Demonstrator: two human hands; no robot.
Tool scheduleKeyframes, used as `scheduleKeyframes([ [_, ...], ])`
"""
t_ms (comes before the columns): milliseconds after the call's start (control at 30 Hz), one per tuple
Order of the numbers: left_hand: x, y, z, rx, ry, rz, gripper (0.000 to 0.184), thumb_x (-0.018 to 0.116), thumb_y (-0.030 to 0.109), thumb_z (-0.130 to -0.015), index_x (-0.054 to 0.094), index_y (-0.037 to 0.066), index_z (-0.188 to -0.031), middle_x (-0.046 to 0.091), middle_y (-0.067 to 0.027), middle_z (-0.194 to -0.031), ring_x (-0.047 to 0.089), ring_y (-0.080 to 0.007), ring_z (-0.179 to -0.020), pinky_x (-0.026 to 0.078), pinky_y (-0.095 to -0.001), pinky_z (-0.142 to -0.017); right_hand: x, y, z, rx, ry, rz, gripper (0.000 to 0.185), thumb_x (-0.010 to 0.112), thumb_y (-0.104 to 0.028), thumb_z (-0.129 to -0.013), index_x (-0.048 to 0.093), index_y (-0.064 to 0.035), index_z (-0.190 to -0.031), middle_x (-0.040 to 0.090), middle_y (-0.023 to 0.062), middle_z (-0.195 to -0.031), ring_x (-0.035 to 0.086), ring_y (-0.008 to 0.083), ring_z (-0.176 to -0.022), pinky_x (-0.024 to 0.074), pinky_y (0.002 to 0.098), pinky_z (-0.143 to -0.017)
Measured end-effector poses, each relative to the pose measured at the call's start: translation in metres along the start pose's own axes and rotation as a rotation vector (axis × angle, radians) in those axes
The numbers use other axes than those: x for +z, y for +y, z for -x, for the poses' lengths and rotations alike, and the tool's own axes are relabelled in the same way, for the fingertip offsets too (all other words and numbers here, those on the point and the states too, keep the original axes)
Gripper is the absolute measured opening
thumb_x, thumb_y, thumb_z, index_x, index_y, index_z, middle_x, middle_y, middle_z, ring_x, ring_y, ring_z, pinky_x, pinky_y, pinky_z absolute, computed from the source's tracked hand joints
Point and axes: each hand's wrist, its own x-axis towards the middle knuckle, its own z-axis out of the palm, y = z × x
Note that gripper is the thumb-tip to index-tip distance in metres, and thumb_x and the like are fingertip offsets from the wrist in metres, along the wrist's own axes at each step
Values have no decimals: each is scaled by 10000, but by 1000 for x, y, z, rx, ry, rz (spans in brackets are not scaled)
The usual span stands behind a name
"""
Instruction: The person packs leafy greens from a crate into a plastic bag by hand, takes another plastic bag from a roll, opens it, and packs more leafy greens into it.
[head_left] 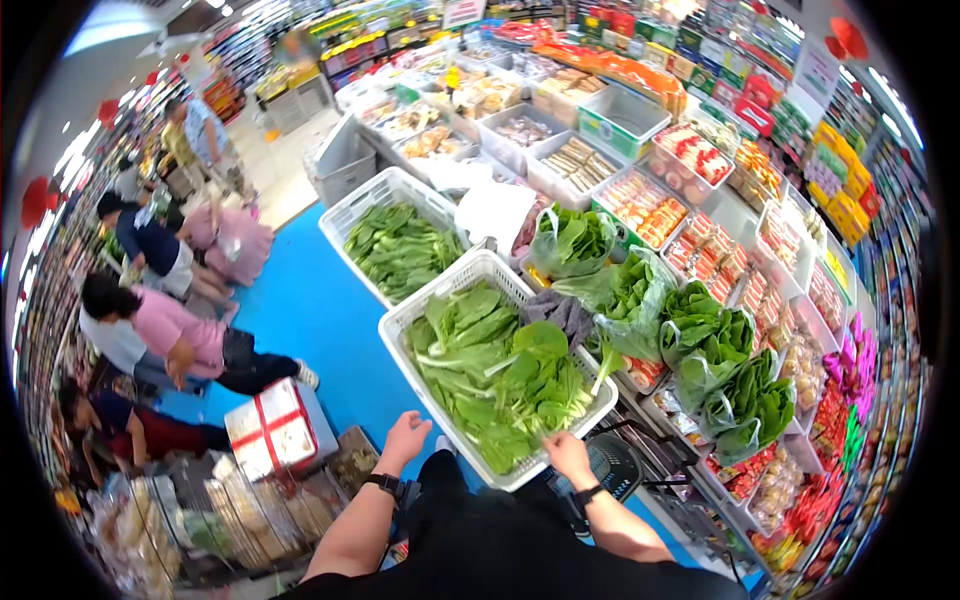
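A white plastic crate (400,350) full of loose leafy greens (490,370) is tilted in front of my body. Just off its near left side is my left hand (405,437), fingers curled in, with nothing visible in them. My right hand (568,452) reaches over the crate's near right edge, its fingers pinched at the stems of the greens there; the fingertips are slightly blurred. A dark grey cloth (558,318) lies at the crate's far right corner. Bagged lettuce bundles (632,300) stand to the right.
A second crate of greens (400,245) sits beyond the first. Bins of packaged food (640,205) fill the display on the right. A dark basket (612,465) is by my right arm. On the left are several people (190,330) and a white box with red tape (272,425).
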Motion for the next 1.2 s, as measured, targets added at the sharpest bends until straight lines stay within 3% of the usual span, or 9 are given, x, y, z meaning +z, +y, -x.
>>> scheduleKeyframes([
  [133,-23,13,-129,-31,-20,-95,691,692,467,-1024,572,-62,-1452,710,-276,-1367,687,-428,-1260,539,-487,-1065,-18,-3,21,407,244,-78,529,706,-512,-1000,742,15,-982,776,287,-966,758,459,-981,594,511,-891],
  [200,-36,-1,-204,-77,87,-121,686,632,512,-1048,587,-91,-1371,695,-344,-1325,671,-498,-1231,529,-530,-1046,-8,-5,26,480,221,-95,581,678,-544,-1012,749,32,-997,770,316,-1007,747,487,-1042,588,521,-924],
  [233,-51,13,-222,-61,22,-155,651,590,525,-1066,604,-89,-1280,694,-382,-1256,654,-554,-1196,520,-566,-1023,4,1,23,474,209,-91,597,673,-551,-1012,747,41,-1016,766,325,-1016,741,497,-1053,582,533,-935],
  [367,-77,32,-268,-2,141,-229,556,538,475,-1095,636,-68,-1166,718,-368,-1168,665,-565,-1146,524,-606,-975,45,-27,34,554,332,-126,512,709,-443,-1007,645,56,-1100,751,340,-1049,719,537,-1052,571,570,-939],
  [533,-85,37,-269,72,101,-309,509,497,437,-1109,664,-37,-1188,731,-340,-1175,670,-557,-1131,529,-613,-966,55,-23,24,586,360,48,423,734,-354,-1004,617,50,-1049,745,337,-1006,720,536,-996,577,585,-871],
  [800,-88,33,-266,79,56,-310,526,489,432,-1105,684,-50,-1182,723,-357,-1187,667,-554,-1153,533,-603,-991,45,-12,17,498,373,116,376,667,-344,-1039,617,25,-1093,745,342,-993,723,536,-969,570,604,-859],
  [1000,-75,-14,-286,16,-21,-203,594,485,477,-1106,656,-76,-1243,710,-374,-1229,657,-562,-1194,520,-594,-1034,28,-2,14,499,338,82,431,683,-366,-1023,645,51,-1127,754,338,-1084,722,517,-1074,569,582,-945],
  [1133,-76,-4,-282,47,-7,-211,635,484,503,-1106,664,-87,-1253,717,-362,-1237,661,-555,-1200,522,-585,-1042,20,-1,8,516,227,43,489,694,-367,-991,672,83,-1180,742,359,-1147,713,518,-1129,567,557,-1004],
  [1200,-90,10,-277,14,-82,-432,645,481,524,-1106,723,-64,-1209,737,-331,-1219,681,-530,-1185,541,-583,-1018,23,-7,10,523,232,64,489,708,-379,-972,678,91,-1108,748,351,-1117,722,509,-1102,579,557,-976],
])
